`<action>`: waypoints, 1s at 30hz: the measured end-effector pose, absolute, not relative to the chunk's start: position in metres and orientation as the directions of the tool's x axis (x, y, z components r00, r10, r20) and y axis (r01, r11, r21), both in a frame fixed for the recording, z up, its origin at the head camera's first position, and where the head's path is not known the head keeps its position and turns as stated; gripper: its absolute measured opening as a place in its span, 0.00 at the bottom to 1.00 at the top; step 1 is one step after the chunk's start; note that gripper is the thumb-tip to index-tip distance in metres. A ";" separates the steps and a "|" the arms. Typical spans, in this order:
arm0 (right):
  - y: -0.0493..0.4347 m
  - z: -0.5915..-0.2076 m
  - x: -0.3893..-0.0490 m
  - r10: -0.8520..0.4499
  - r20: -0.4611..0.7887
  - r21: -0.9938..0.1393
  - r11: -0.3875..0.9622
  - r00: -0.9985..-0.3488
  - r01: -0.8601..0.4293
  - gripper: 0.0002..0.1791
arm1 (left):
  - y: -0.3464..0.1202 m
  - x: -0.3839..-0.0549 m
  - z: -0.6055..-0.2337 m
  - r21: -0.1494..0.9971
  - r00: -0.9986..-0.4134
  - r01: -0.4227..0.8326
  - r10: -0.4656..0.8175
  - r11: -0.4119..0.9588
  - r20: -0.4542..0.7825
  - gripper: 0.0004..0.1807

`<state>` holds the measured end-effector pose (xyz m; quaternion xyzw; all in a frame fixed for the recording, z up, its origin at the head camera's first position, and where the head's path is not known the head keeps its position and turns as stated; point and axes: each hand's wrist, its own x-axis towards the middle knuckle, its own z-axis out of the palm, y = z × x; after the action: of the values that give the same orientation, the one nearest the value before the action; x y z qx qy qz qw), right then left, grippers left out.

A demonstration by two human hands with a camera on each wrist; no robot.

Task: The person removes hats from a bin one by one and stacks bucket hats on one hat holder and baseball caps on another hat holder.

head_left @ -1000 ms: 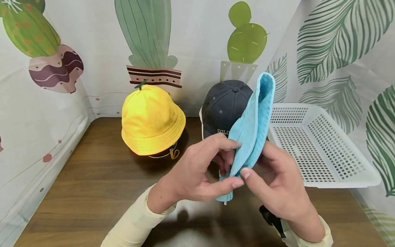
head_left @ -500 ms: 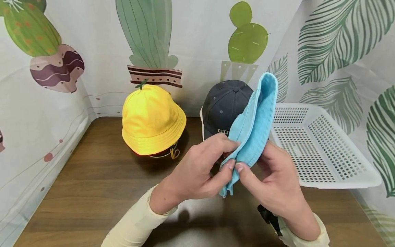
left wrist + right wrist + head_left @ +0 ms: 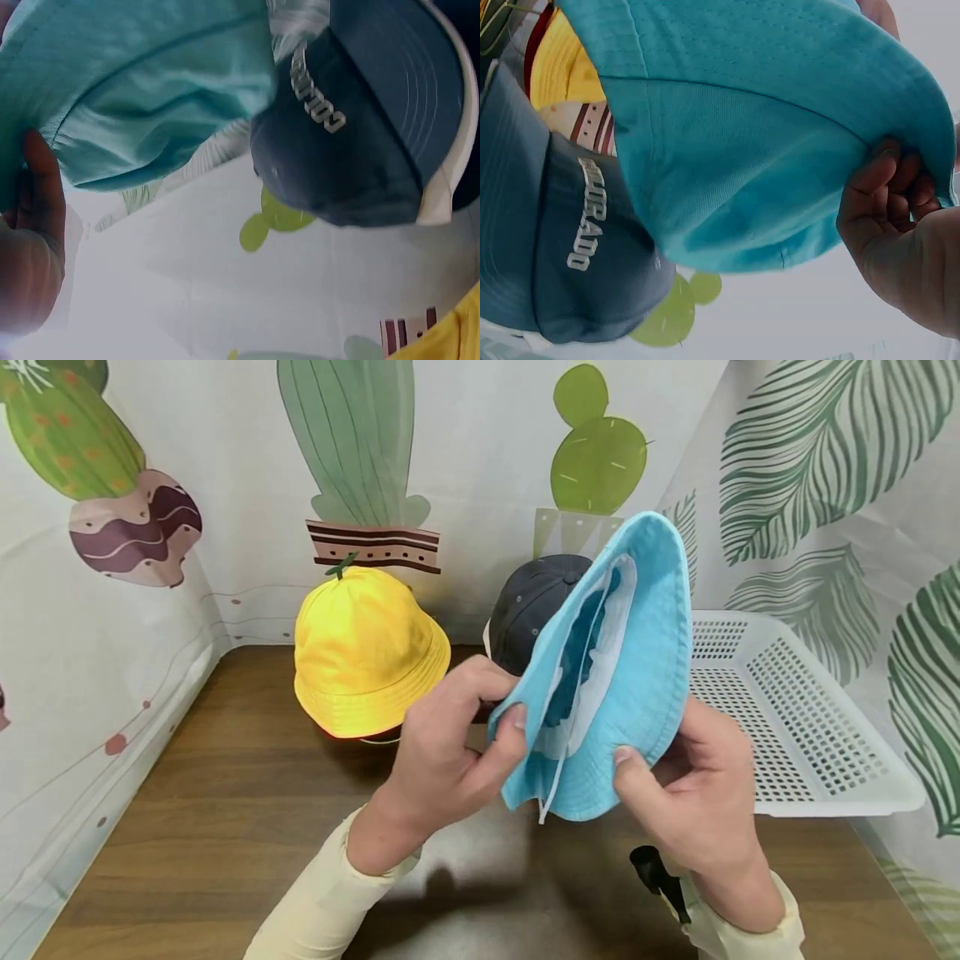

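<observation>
Held up between both hands is a light-blue bucket hat (image 3: 645, 660), tilted so its inside shows a white sweatband and a thin hanging cord. My left hand (image 3: 450, 747) pinches the left side of the brim between thumb and fingers. On the opposite side my right hand (image 3: 701, 793) grips the brim, thumb on its inner face and fingers behind. The right wrist view shows those fingers against the outside of the blue hat (image 3: 735, 172). Behind it stands a dark navy baseball cap (image 3: 528, 610), partly covered in the head view; its raised lettering shows in the left wrist view.
A yellow bucket hat (image 3: 367, 652) with a green sprout on top sits left of the navy cap. At the right is a white perforated basket (image 3: 840, 768) on the wooden table (image 3: 187, 827). A cactus-print cloth (image 3: 480, 460) hangs behind.
The blue hat was folded nearly flat; its brim has been pulled apart, showing the inside. My left hand has moved left and slightly up, the right hand slightly right.
</observation>
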<state>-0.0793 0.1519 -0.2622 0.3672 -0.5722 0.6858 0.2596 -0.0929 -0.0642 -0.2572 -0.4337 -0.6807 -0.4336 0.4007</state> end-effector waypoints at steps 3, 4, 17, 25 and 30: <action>0.157 -0.260 -0.081 0.000 0.796 -0.588 -0.233 -0.605 -0.774 0.17 | -0.071 -0.095 -0.253 0.239 -0.299 0.930 0.195 0.281 0.934 0.07; 0.159 -0.259 -0.082 0.017 0.797 -0.581 -0.252 -0.604 -0.774 0.18 | -0.073 -0.096 -0.252 0.236 -0.295 0.927 0.181 0.291 0.938 0.07; 0.177 -0.242 -0.096 0.248 0.778 -0.515 -0.272 -0.577 -0.813 0.11 | -0.098 -0.106 -0.243 0.266 -0.320 0.867 0.063 0.421 0.945 0.08; 0.195 -0.236 -0.110 0.337 0.776 -0.472 -0.249 -0.533 -0.846 0.04 | -0.112 -0.113 -0.242 0.339 -0.373 0.825 -0.015 0.453 0.928 0.13; 0.208 -0.239 -0.117 0.348 0.773 -0.496 -0.192 -0.531 -0.847 0.05 | -0.117 -0.119 -0.245 0.393 -0.411 0.795 -0.064 0.462 0.909 0.18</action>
<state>-0.1168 0.2083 -0.2393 0.2571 -0.4854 0.7280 0.4103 -0.1193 -0.1167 -0.2450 -0.2577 -0.7092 -0.4503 0.4774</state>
